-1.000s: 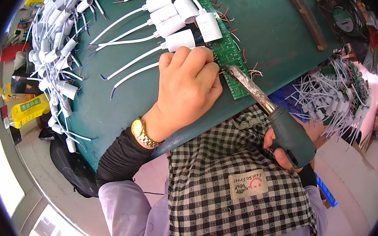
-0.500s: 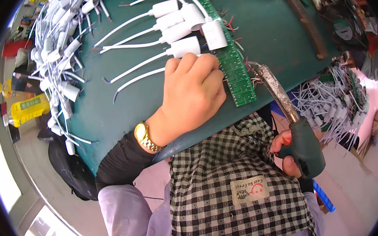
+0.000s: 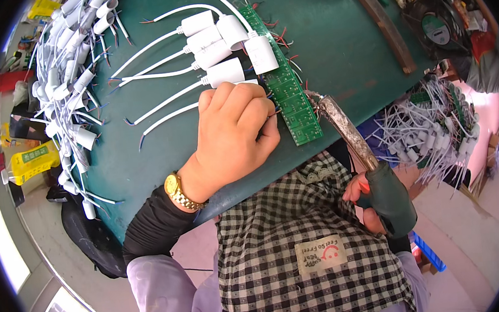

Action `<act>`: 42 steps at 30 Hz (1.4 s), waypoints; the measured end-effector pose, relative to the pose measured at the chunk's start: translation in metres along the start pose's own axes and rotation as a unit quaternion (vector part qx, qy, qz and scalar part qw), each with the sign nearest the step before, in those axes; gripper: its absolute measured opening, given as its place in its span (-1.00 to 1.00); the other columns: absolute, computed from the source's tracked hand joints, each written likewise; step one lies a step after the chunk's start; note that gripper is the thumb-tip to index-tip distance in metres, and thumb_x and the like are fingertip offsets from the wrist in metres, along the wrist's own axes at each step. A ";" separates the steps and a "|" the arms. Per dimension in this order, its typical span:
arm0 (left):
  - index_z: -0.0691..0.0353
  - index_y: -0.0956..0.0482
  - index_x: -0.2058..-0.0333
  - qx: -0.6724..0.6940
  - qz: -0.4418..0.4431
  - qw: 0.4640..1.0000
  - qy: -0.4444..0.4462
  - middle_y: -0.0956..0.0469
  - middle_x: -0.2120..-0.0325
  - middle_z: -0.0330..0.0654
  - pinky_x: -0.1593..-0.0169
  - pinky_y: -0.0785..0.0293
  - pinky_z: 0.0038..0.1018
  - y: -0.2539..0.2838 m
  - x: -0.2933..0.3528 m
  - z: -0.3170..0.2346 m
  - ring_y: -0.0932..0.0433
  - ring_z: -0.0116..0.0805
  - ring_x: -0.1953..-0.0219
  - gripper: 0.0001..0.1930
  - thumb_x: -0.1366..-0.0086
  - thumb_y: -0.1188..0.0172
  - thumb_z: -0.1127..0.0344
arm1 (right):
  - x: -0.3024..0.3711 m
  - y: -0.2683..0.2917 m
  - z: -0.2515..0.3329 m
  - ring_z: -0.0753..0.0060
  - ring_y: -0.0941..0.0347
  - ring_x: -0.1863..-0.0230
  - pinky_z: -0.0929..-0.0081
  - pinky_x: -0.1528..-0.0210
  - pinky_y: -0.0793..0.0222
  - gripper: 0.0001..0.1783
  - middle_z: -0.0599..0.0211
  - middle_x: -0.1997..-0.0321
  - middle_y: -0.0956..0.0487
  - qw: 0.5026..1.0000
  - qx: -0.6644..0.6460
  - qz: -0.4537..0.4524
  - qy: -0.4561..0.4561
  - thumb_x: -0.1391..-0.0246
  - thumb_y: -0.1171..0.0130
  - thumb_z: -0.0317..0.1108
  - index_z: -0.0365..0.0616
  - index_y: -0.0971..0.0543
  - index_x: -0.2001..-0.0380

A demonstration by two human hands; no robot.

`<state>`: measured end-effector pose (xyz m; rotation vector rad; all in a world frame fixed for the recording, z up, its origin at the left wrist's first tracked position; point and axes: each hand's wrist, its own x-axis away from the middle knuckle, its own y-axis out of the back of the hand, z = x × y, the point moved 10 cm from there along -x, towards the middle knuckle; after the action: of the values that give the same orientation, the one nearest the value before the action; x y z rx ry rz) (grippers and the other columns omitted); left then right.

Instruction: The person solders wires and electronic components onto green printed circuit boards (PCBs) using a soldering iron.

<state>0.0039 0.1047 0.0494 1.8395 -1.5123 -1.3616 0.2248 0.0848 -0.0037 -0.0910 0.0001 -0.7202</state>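
My left hand (image 3: 232, 125) is closed in a pinch at the left edge of a narrow green circuit board (image 3: 297, 112). A white cylindrical housing lies mostly hidden under it, with its white cable (image 3: 167, 116) running out to the left; thin wire ends show at the fingertips. Several more white cylinders (image 3: 225, 71) with cables lie along the board's far part, one of them overlapping it (image 3: 262, 54). My right hand (image 3: 365, 199) is wrapped round the dark green handle of a soldering iron (image 3: 346, 128). The iron's tip is by the board's right edge, among short wires.
A heap of white cabled cylinders (image 3: 69, 94) covers the left of the green table (image 3: 146, 187). Another heap with boards (image 3: 429, 124) sits at the right, below the table edge. A brown bar (image 3: 380, 19) and a black fan (image 3: 436, 27) lie far right; a yellow bottle (image 3: 34, 163) stands left.
The whole view has shifted, so things appear farther left. My left hand has turned slightly, bringing the thumb and pinched fingertips into sight. The soldering iron stays at the board's right edge.
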 end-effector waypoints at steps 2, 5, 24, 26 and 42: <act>0.13 -0.48 0.47 -0.007 0.002 1.000 -0.005 -0.44 0.40 -0.30 0.33 -0.15 -0.41 0.001 0.001 -0.002 -0.34 -0.31 0.42 -0.73 0.24 -0.29 0.52 | -0.010 -0.003 0.011 0.29 -0.38 0.33 0.30 0.22 -0.40 -0.40 0.13 0.32 -0.38 1.000 -0.025 -0.001 -0.003 -0.11 -0.10 -0.19 -0.36 -0.24 -0.10; 0.12 -0.50 0.48 -0.017 0.007 1.000 -0.013 -0.44 0.41 -0.32 0.33 -0.14 -0.41 -0.006 0.001 0.000 -0.34 -0.31 0.42 -0.73 0.23 -0.30 0.52 | -0.010 -0.001 -0.002 0.29 -0.38 0.31 0.29 0.21 -0.39 -0.39 0.13 0.31 -0.38 0.996 -0.071 -0.014 -0.055 -0.11 -0.10 -0.17 -0.33 -0.23 -0.12; 0.15 -0.51 0.52 -0.073 -0.016 0.997 -0.030 -0.44 0.44 -0.35 0.36 -0.15 -0.43 -0.007 0.002 -0.007 -0.35 -0.36 0.44 -0.75 0.28 -0.30 0.53 | 0.010 0.000 -0.036 0.38 -0.43 0.29 0.41 0.17 -0.38 -0.40 0.25 0.33 -0.45 0.973 -0.080 -0.036 -0.215 0.03 -0.20 0.08 -0.23 -0.37 0.16; 0.15 -0.51 0.52 -0.073 -0.016 0.997 -0.029 -0.44 0.44 -0.35 0.36 -0.15 -0.44 -0.007 0.003 -0.007 -0.35 -0.36 0.44 -0.75 0.28 -0.30 0.53 | 0.003 -0.002 -0.026 0.34 -0.42 0.32 0.40 0.18 -0.39 -0.34 0.24 0.34 -0.44 0.986 -0.022 -0.001 -0.166 0.01 -0.22 0.09 -0.24 -0.32 0.06; 0.17 -0.52 0.49 -0.075 0.021 0.996 -0.032 -0.45 0.42 -0.30 0.33 -0.19 -0.43 -0.009 0.001 -0.010 -0.37 -0.33 0.42 -0.76 0.23 -0.30 0.52 | -0.001 0.001 -0.012 0.41 -0.40 0.32 0.44 0.23 -0.37 -0.27 0.25 0.32 -0.44 0.985 -0.124 -0.062 -0.102 -0.06 -0.15 0.05 -0.33 -0.27 -0.09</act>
<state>0.0170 0.1041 0.0458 1.6790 -1.4293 -1.4836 0.2247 0.0854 -0.0154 -0.4063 -0.1120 -0.8310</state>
